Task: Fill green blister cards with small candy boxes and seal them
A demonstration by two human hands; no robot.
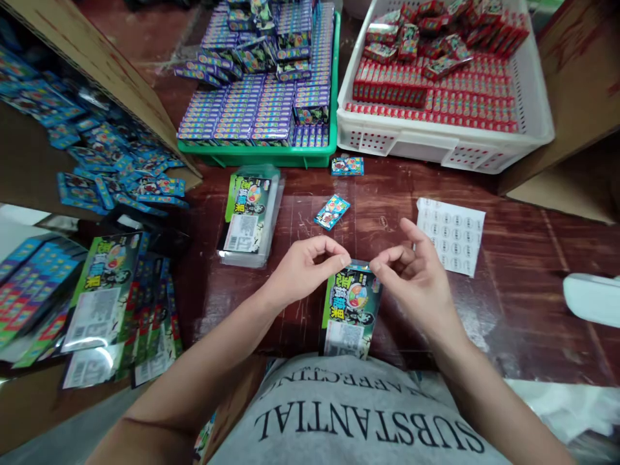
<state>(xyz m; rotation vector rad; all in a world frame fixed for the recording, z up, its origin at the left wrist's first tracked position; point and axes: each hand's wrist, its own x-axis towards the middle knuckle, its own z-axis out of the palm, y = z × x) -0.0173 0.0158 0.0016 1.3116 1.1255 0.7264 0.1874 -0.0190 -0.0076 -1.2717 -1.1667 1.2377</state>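
In front of my body lies a clear plastic candy package [352,300] with a green and black printed card and a white label. My left hand [317,261] pinches thumb and forefinger together at the left of its top edge. At the right of that edge, the thumb and forefinger of my right hand [419,278] are closed, with the other fingers curled loosely. A strip of blue box shows between the fingertips. Beyond my hands are two small blue candy boxes, one tilted [332,212] and one farther back [347,166]. A sticker sheet [453,236] lies to the right.
Clear packages [249,216] are stacked at left. Behind stand a green tray [310,157] of purple boxes and a white basket [421,147] of red boxes. A cardboard carton [111,71] spills blue boxes. Filled packages [101,290] pile at far left; a white object [591,298] lies right.
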